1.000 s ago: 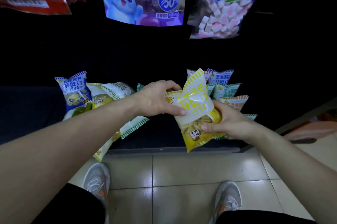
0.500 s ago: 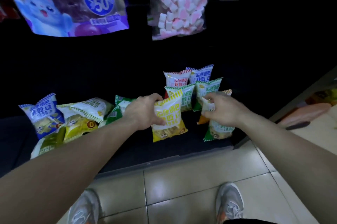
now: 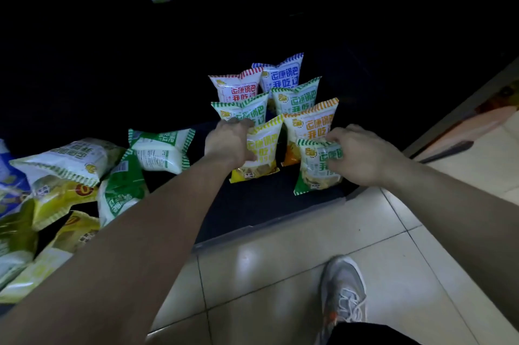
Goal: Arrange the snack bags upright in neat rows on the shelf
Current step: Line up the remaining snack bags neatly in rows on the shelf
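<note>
Two rows standing on shelf (image 3: 252, 204). Fingers of left hand (image 3: 229, 142) clasp yellow bag (image 3: 265, 148); right hand (image 3: 362, 156) pinches front green bag (image 3: 314, 173). Toppled heap (image 3: 70, 165) not yet sorted.

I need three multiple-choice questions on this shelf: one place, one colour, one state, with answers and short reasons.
1. Where lies the heap of loose bags? A) right of the standing rows B) left of them C) behind them
2. What colour is the bag in the left hand? A) blue B) red C) yellow
3. How is the orange bag? A) upright B) lying flat C) lifted
Answers: 1 B, it lies left of the rows; 2 C, the fingers grip the yellow bag; 3 A, it stands behind the green bag in the right hand.
</note>
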Action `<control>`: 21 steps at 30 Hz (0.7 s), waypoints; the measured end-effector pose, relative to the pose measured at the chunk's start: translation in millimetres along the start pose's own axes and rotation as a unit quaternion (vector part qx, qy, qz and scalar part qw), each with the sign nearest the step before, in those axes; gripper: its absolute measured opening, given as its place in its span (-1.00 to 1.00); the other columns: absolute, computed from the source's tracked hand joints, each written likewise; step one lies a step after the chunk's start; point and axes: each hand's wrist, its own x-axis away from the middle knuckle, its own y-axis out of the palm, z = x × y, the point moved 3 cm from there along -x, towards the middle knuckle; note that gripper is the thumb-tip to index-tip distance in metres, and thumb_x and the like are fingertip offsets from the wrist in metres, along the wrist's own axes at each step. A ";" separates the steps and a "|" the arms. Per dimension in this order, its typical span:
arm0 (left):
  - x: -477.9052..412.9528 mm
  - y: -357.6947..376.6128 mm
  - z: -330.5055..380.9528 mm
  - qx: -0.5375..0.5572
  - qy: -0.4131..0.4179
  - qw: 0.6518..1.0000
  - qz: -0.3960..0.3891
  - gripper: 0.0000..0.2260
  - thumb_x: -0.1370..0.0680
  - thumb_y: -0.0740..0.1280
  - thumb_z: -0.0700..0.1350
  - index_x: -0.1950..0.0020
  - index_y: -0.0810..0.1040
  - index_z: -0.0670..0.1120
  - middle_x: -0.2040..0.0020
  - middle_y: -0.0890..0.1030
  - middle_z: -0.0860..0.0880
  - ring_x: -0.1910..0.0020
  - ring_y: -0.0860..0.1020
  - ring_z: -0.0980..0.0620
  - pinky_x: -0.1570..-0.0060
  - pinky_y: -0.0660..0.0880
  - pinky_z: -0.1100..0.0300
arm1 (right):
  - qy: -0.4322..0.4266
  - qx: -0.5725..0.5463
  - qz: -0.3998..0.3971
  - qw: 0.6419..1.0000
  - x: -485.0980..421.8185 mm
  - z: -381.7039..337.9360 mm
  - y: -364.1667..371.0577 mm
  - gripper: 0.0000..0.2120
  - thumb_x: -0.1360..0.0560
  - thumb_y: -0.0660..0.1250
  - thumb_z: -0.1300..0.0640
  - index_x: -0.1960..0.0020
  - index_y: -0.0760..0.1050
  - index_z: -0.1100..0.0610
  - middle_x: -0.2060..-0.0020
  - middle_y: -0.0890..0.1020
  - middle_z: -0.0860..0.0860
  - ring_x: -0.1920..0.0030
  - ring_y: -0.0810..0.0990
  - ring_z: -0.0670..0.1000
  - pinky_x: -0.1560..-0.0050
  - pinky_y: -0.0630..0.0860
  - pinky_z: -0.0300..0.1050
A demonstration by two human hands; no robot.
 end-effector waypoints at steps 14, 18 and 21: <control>15.2 0.8 10.4 -0.071 0.030 0.997 0.026 -0.25 -0.39 0.46 0.20 -0.48 0.24 0.00 -0.37 0.39 -0.08 -0.35 0.33 -0.13 -0.28 0.32 -0.06 | -0.011 0.042 -0.013 0.999 15.0 -13.2 1.7 -0.43 -0.49 0.33 -0.09 -0.45 0.30 0.00 -0.31 0.38 0.04 -0.31 0.37 0.13 -0.21 0.43 0.03; 29.6 -25.1 8.8 -0.055 0.037 0.998 0.004 -0.23 -0.40 0.44 0.22 -0.50 0.21 0.00 -0.41 0.37 -0.08 -0.38 0.31 -0.12 -0.30 0.31 -0.05 | -0.017 0.039 -0.006 0.999 19.3 -32.0 -5.6 -0.43 -0.49 0.33 -0.07 -0.46 0.31 0.00 -0.36 0.37 0.07 -0.33 0.37 0.16 -0.26 0.42 0.06; 51.6 -53.2 -3.1 -0.075 0.052 0.996 -0.006 -0.23 -0.41 0.42 0.23 -0.52 0.20 0.01 -0.42 0.36 -0.07 -0.37 0.32 -0.12 -0.29 0.33 -0.04 | -0.031 0.038 -0.002 0.999 25.1 -54.1 -9.9 -0.41 -0.49 0.33 -0.08 -0.48 0.28 -0.02 -0.41 0.34 0.08 -0.38 0.34 0.17 -0.28 0.40 0.09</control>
